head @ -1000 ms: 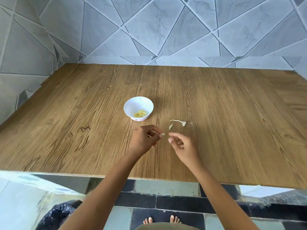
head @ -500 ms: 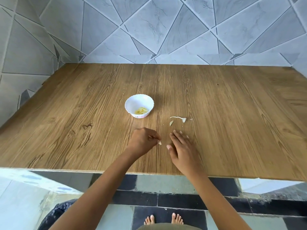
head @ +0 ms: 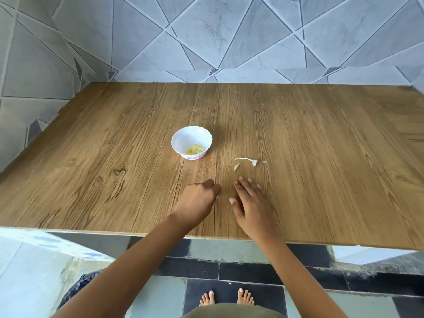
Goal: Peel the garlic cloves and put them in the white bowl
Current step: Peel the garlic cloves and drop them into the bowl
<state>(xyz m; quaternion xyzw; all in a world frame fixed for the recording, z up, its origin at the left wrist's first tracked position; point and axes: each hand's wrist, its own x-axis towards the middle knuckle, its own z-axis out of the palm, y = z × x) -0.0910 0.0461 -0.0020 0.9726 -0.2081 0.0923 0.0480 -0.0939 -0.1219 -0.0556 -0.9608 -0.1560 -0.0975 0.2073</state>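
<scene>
Background: grey tiled wall point(head: 206, 31) behind wood-grain surface point(head: 114, 157).
White bowl point(head: 183, 138): stood mid-surface, peeled garlic cloves point(head: 195, 149) inside.
Left hand point(head: 197, 199): fingers curled under, in front of bowl; contents could not be told.
Right hand point(head: 251, 203): fingers straight, released, flat on surface just beside left hand.
Peel scraps point(head: 246, 159): lay right of bowl, just beyond right hand.

The white bowl point(head: 184, 138), pink-flowered at its foot, holds pale yellow cloves point(head: 195, 149) on a brown wood-grain table point(head: 321, 157) before a far wall point(head: 206, 31) of grey marbled triangular tiles.
</scene>
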